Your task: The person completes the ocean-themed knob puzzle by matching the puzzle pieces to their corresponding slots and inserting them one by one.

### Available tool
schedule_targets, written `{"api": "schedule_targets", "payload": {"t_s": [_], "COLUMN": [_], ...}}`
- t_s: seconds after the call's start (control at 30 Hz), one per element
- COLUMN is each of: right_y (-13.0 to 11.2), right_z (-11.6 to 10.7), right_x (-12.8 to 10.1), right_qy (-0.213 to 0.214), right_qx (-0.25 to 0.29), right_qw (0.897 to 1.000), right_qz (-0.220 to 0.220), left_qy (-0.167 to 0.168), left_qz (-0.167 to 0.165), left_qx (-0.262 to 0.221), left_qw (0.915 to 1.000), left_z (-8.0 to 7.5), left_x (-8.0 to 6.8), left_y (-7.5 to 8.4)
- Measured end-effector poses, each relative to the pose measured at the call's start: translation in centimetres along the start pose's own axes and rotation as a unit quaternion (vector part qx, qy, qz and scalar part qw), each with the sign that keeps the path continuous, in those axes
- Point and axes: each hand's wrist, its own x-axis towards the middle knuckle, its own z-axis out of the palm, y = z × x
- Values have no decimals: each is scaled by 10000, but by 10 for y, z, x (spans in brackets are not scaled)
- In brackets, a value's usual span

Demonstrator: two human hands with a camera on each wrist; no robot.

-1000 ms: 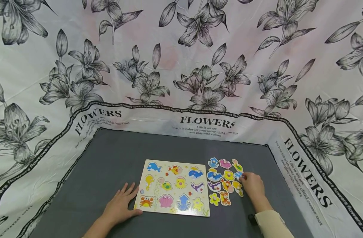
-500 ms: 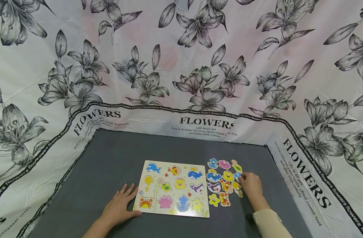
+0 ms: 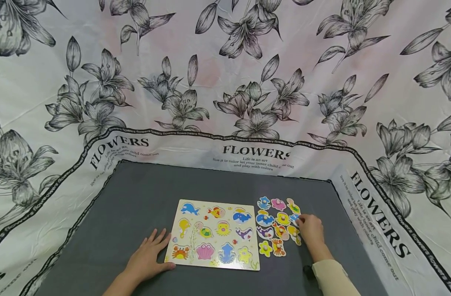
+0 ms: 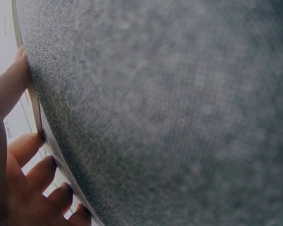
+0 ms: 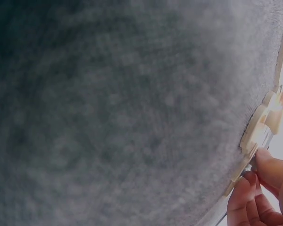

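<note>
A pale wooden puzzle board [image 3: 202,204] printed with sea animals lies flat on the dark grey table. My left hand [image 3: 148,254] rests palm down at its left side, fingers spread, thumb and forefinger at the board's edge. On the right lies a cluster of animal-shaped puzzle pieces with knobs. My right hand [image 3: 311,232] pinches a small blue puzzle piece [image 3: 294,218] at the cluster's right side, partly hidden by the fingers. In the right wrist view, thumb and forefinger [image 5: 244,187] close together on a knob at table level.
Around the blue piece sit a turtle piece [image 3: 292,205], a yellow seahorse piece [image 3: 295,234], a crab piece [image 3: 278,247] and a star piece [image 3: 265,248]. A small black object [image 3: 308,271] shows beside the right sleeve. Flower-printed cloth [image 3: 188,156] borders the table.
The whole head view shifts slightly to the left. Both hands, the board and the pieces keep their places relative to one another.
</note>
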Motion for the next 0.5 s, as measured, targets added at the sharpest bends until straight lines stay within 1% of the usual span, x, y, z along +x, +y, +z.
{"api": "schedule_targets", "payload": {"t_s": [0.33,0.5], "right_y": [-3,-3], "right_z": [-2,-2], "right_x": [1,0], "right_qy": [-151,-65], "right_qx": [38,277], "right_qw": [9998,9994], "right_qz": [156,172], "left_qy": [3,35], "left_qz": [63,46], "left_qx": [-122,-145], "left_qw": [9999,9999], "left_z": [0,0], "left_x": [-1,-1], "left_y": [0,0]}}
